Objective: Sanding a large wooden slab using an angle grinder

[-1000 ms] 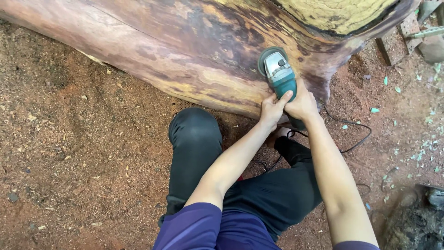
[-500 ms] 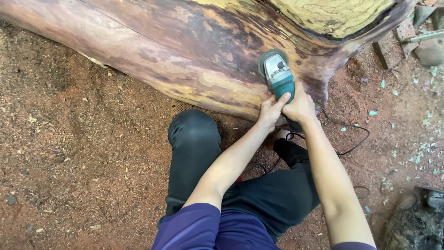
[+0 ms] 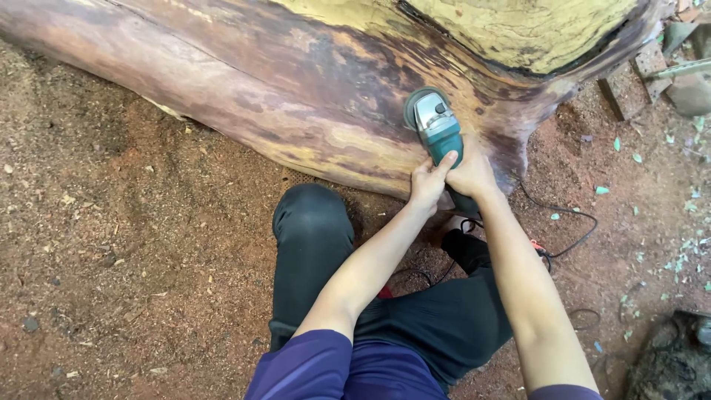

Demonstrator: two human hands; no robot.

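A teal and silver angle grinder point(image 3: 435, 124) rests with its disc against the side of a big smooth wooden trunk point(image 3: 244, 89) that lies across the top of the view. My left hand point(image 3: 428, 185) grips the grinder's body from the left side. My right hand point(image 3: 471, 174) holds the grinder's rear handle from the right. Both arms reach forward over my bent knee point(image 3: 311, 215) in black trousers.
Reddish sawdust ground point(image 3: 118, 244) lies to the left and in front. A black power cord point(image 3: 566, 233) loops on the ground to the right. Stone blocks point(image 3: 652, 67) sit at the upper right, and a dark object point(image 3: 670, 363) sits at the lower right.
The grinder and both hands have barely shifted on the trunk; the view has moved slightly.
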